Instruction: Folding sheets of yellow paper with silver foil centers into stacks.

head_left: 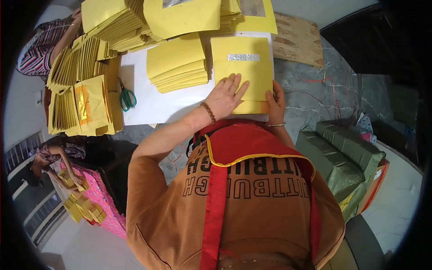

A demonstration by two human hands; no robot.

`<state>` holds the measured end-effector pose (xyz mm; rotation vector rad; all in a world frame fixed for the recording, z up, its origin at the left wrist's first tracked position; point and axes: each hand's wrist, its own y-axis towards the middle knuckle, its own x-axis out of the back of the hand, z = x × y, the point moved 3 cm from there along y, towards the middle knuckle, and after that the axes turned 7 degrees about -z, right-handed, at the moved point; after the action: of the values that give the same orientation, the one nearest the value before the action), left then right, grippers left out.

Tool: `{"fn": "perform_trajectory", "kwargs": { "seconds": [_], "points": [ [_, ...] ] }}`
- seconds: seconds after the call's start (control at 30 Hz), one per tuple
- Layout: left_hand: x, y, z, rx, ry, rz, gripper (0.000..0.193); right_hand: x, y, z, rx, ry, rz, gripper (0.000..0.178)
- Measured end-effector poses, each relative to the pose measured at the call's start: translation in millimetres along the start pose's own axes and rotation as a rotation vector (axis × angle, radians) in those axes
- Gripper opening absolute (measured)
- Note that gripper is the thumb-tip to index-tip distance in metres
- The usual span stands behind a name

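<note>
Paper [258, 76], yellow and layered, lies on the white table [135, 85] directly before the person, close to the table's right edge and beneath both hands. A silver patch [243, 57] shows toward its far end; just on the near side of the patch runs a crosswise edge, though whether this is a fold or a second sheet cannot be told. The left hand [223, 96] rests palm down on the paper, its fingers slightly spread and the thumb apart, grasping nothing. The right hand [278, 101] is at the right edge, thumb toward the upper surface; whether its fingers pinch the layers or merely lie along them cannot be told. To the left is a fanned yellow stack [176, 60], and farther left are teal-handled scissors [128, 99]. The step in hand appears to be squaring and flattening the layers. For good results, the left palm should bear down evenly to prevent creeping, while the right hand trues the side edge with light contact. Pressure is best drawn outward from the middle, so that no ripple is trapped and the crosswise edge remains parallel to the patch.
</note>
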<state>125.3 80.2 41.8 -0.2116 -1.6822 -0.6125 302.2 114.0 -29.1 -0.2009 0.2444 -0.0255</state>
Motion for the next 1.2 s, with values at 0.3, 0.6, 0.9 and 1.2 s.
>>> {"fn": "perform_trajectory", "kwargs": {
  "seconds": [0.3,0.6,0.9,1.2],
  "points": [
    [14.6,10.6,1.1,-0.014,0.080,-0.094,0.047,1.9,9.5,24.7,-0.310,0.004,-0.128,0.039],
    [118.4,-38.5,75.4,0.140,0.236,-0.416,0.045,-41.2,15.5,62.5,0.167,-0.181,0.068,0.027],
    [56.6,-74.5,151.7,0.259,0.268,-0.139,0.049,-197.1,40.8,29.1,0.118,-0.242,0.449,0.043],
    [11.0,-138.4,165.5,1.035,-0.244,-0.444,0.080,-213.5,34.1,-33.7,-0.038,-0.434,0.340,0.059]
  ]
}}
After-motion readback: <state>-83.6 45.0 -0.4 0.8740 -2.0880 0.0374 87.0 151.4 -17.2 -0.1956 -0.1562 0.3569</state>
